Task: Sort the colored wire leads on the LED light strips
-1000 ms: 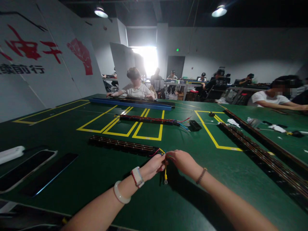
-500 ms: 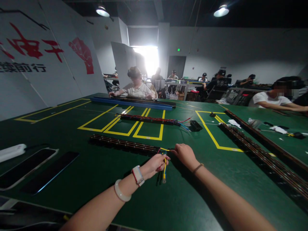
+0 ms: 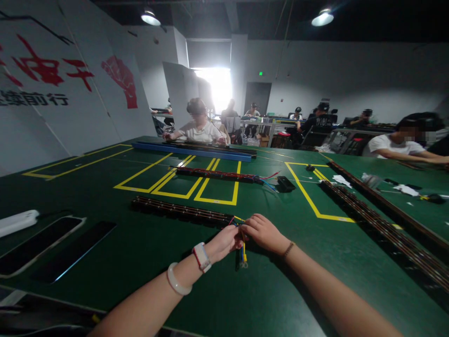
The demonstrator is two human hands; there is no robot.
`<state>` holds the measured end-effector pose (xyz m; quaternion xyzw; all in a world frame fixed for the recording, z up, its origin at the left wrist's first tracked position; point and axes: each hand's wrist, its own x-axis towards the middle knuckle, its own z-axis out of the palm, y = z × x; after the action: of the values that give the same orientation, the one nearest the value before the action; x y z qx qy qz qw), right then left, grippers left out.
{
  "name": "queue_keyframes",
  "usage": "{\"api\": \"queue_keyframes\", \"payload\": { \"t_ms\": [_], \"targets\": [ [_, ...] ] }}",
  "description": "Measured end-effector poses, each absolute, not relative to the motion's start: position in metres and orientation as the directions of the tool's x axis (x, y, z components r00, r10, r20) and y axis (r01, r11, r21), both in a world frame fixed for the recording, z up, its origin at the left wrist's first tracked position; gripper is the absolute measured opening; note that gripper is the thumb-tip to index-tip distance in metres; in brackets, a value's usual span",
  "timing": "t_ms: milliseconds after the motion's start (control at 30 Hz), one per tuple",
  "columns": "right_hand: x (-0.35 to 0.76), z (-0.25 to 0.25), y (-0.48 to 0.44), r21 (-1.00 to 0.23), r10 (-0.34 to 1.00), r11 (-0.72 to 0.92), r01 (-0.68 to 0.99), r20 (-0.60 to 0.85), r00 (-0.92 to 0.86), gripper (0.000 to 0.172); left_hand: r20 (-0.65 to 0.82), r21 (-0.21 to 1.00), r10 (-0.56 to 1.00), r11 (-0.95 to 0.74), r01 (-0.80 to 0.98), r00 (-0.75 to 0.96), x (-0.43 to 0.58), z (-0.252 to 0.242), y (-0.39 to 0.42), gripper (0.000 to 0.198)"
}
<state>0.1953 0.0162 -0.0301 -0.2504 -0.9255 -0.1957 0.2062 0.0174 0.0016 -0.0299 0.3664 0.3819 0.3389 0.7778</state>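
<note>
Bright light pours through a window point(image 3: 219, 86) at the back of the room, and two lamps point(image 3: 150, 18) hang from the dark ceiling. Red lettering and a red fist point(image 3: 122, 82) mark the pale wall on the left. Yellow tape point(image 3: 215, 201) outlines boxes on a wide green table point(image 3: 196, 299). Across it sits a person in a white top point(image 3: 201, 134), behind a long blue rail point(image 3: 196, 152); other people sit farther off and to the right.

Near the middle of the table lies a dark strip point(image 3: 182, 212), with coloured wires point(image 3: 244, 255) coming out of its right end. Left hand point(image 3: 222, 243) has its fingers closed around these wires, and their yellow and blue ends hang below it, tipped with metal rings. Right hand point(image 3: 265, 233) meets it there, fingers curled and pinching at the same wires; which strand it grips, I cannot tell.

Beyond the hands are a second strip with red wires point(image 3: 217, 175) and a small black box point(image 3: 286, 184). Two dark phones point(image 3: 75, 250) lie at the left, and longer strips point(image 3: 379, 229) stretch along the right.
</note>
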Motion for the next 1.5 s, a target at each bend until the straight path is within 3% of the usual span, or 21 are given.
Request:
{"api": "queue_keyframes", "payload": {
  "t_ms": [200, 800, 1100, 1500],
  "targets": [
    [0.199, -0.030, 0.015, 0.298, 0.305, 0.824, 0.481, 0.481, -0.822, 0.015, -0.369, 0.778, 0.805, 0.541, -0.320, 0.464, 0.019, -0.032, 0.004, 0.014],
    [0.201, -0.024, 0.014, 0.190, 0.354, 0.867, 0.461, 0.415, -0.838, 0.022, -0.371, 0.726, 0.755, 0.599, -0.338, 0.541, 0.016, -0.026, 0.005, 0.020],
    [0.193, -0.029, 0.015, 0.035, 0.369, 0.876, 0.481, 0.594, -0.715, 0.017, -0.383, 0.778, 0.775, 0.564, -0.277, 0.502, 0.017, -0.032, 0.008, 0.021],
    [0.191, -0.031, 0.015, -0.047, 0.397, 0.882, 0.470, 0.612, -0.684, 0.019, -0.359, 0.806, 0.794, 0.529, -0.267, 0.490, 0.017, -0.025, 0.003, 0.015]
  ]
}}
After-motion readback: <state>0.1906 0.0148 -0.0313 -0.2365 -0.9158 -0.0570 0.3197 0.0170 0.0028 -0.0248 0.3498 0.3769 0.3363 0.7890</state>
